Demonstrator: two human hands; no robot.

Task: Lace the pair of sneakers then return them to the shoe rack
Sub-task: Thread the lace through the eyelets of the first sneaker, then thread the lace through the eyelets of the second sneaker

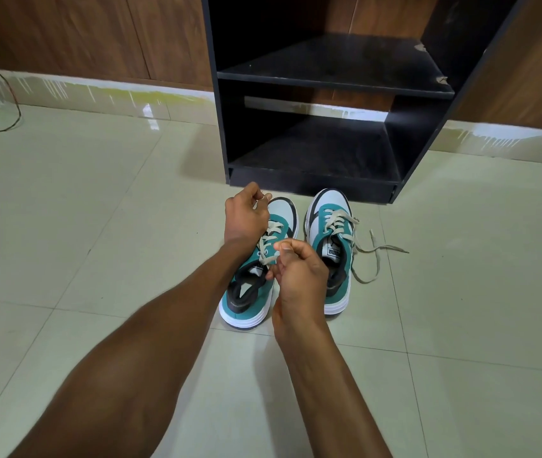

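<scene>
Both hands pinch beige flat lace (271,241) of left teal-white sneaker (256,269): my left hand (246,216) and right hand (296,262) closed on ends; pull evenly, keep flat.

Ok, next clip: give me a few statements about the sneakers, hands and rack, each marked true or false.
1. Both sneakers stand on the floor before the shoe rack. True.
2. The left hand and right hand work on the right sneaker. False: they hold lace at the left sneaker.
3. The right sneaker's lace ends trail loose on the tiles. True.
4. A shoe sits on the rack's lower shelf. False: both visible shelves hold nothing.
</scene>
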